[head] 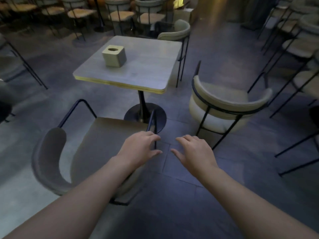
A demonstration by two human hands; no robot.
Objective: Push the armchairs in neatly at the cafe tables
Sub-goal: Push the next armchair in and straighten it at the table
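Note:
A dark-cushioned armchair (103, 149) with a black metal frame stands in front of me, pulled back from a square pale table (138, 66) on a black pedestal. My left hand (139, 149) is curled around the chair's right arm rail near its front end. My right hand (193, 150) hovers just to the right over the floor, fingers apart, holding nothing. A cream armchair (224, 104) stands to the right of the table, turned away from it. A third cream armchair (177, 31) sits tucked at the table's far right corner.
A beige tissue box (114, 56) rests on the table. More chairs and tables fill the back row (120, 12), the left edge (10, 66) and the right side (300, 45). Tiled floor lies open between the two nearest armchairs.

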